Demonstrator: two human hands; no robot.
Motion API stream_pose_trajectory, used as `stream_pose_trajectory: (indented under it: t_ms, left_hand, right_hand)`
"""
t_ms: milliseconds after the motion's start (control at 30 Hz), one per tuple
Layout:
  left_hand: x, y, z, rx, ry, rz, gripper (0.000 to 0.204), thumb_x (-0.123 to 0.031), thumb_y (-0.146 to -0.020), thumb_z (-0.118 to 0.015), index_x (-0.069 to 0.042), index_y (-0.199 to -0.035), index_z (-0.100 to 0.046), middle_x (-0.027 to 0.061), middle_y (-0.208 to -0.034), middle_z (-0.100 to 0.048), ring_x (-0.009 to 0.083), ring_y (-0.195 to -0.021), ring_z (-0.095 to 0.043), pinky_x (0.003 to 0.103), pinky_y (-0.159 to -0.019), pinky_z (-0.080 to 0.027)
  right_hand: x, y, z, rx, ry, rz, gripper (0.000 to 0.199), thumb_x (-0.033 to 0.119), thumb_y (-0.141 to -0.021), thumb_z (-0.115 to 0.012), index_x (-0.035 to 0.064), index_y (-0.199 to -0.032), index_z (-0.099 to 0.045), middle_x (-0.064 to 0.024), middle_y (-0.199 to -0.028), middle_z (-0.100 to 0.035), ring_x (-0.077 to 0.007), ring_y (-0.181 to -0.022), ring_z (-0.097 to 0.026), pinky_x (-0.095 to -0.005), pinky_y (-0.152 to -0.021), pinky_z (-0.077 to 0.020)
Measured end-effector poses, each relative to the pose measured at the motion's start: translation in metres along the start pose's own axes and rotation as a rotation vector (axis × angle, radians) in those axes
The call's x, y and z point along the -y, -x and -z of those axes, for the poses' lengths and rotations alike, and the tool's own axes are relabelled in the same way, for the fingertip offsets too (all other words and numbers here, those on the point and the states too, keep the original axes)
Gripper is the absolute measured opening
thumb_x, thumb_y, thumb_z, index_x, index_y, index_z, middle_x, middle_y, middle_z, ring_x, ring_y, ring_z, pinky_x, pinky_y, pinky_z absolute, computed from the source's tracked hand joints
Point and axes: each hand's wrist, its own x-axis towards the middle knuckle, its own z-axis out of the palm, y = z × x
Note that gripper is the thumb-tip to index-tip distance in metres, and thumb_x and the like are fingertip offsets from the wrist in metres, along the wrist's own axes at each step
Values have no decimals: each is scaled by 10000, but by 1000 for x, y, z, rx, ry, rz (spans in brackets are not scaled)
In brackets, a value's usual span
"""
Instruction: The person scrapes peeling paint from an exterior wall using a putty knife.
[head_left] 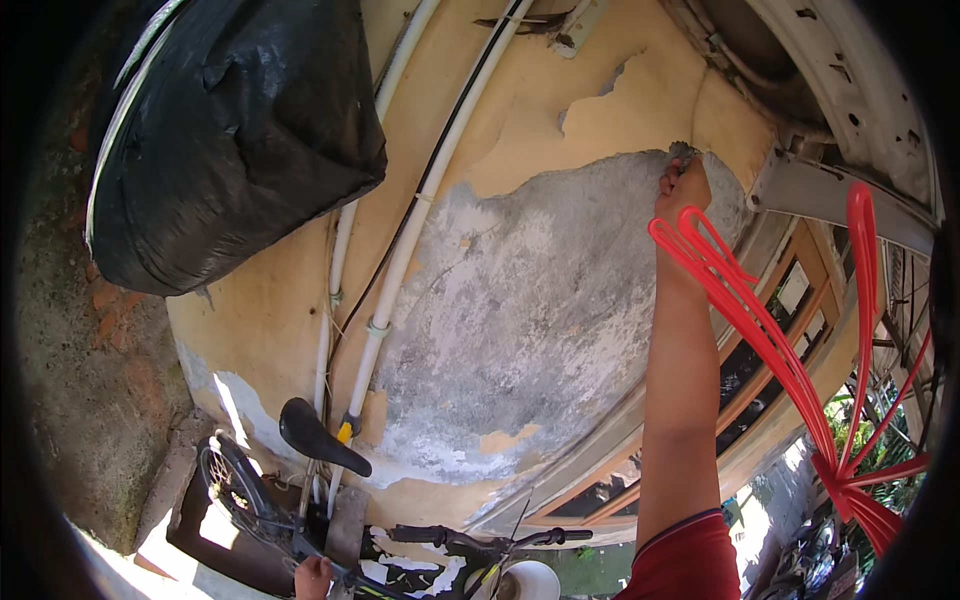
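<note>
One right hand curled, pinch unclear | likely step: working flaking yellow wall paint above — next needs steady pressure | left hand: cannot tell

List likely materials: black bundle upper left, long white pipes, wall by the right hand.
Black bundle: likely plastic sheeting, semi-gloss; creases and highlights show.
White pipes: probably rigid plastic; smooth, pale, though painted metal is possible.
Wall: apparently cement render, matte mottled grey, under yellowish paint flaking at ragged edges.
</note>
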Motion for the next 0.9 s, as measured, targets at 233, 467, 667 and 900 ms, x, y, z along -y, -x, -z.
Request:
stream_pose_trajectory:
  t_ms: [233,467,667,900]
  left_hand:
    - [32,-1,-3,8,-8,19,431,-391,-951,-537,14,-1039,-655,265,-817,-669,458,-796,-649,520,-679,-490]
    - [27,3,-4,-6,-50,-82,405,-378,-951,-533,0,-1024,-655,286,-880,-661,474,-869,-631,538,-718,-479]
    - [5,-6,-5,67,-50,-36,432,-417,-965,-525,-17,-1065,-658,298,-948,-654,493,-932,-611,526,-778,-476]
    - [9,4,0,110,-15,-16,441,-407,-967,-534,-9,-1117,-655,293,-1050,-650,460,-1034,-609,497,-842,-481]
  right_hand:
    - [4,-6,-3,88,-65,65,185,240,-982,-564,68,-915,-546,-43,-771,-551,-102,-521,-424,-246,-424,-275]
    - [37,-6,6,181,24,104,159,200,-996,-523,55,-932,-523,-52,-788,-543,-100,-528,-421,-249,-417,-284]
    - [32,31,-16,168,112,12,162,200,-1002,-516,52,-936,-519,-57,-789,-546,-101,-516,-414,-248,-414,-284]
    - [48,-2,-22,154,111,48,213,259,-1017,-521,68,-923,-517,-57,-783,-552,-98,-514,-400,-240,-416,-275]
